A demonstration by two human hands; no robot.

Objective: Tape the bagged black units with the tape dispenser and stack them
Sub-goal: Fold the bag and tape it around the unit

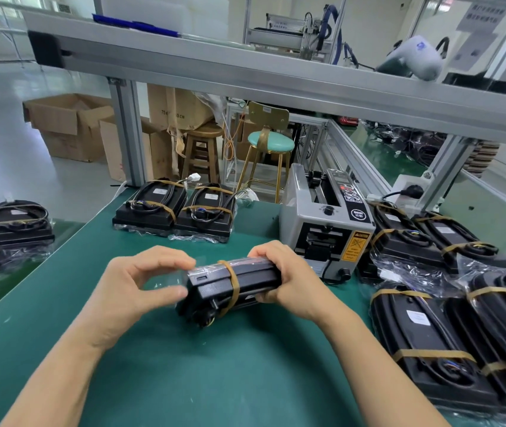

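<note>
A bagged black unit (214, 288) with a tan band round it stands on its edge at the middle of the green table (202, 371). My right hand (288, 278) grips its right end, fingers curled over the top. My left hand (140, 282) pinches the loose clear bag flap at its left end between thumb and fingers. The grey tape dispenser (322, 223) stands just behind my right hand. Two banded units (173, 211) lie side by side at the back of the table.
Several bagged units (461, 340) lie in piles at the right, close to my right forearm. More units (14, 223) sit on a surface at the far left. An aluminium frame (245, 72) crosses overhead. Stools and cardboard boxes stand beyond the table.
</note>
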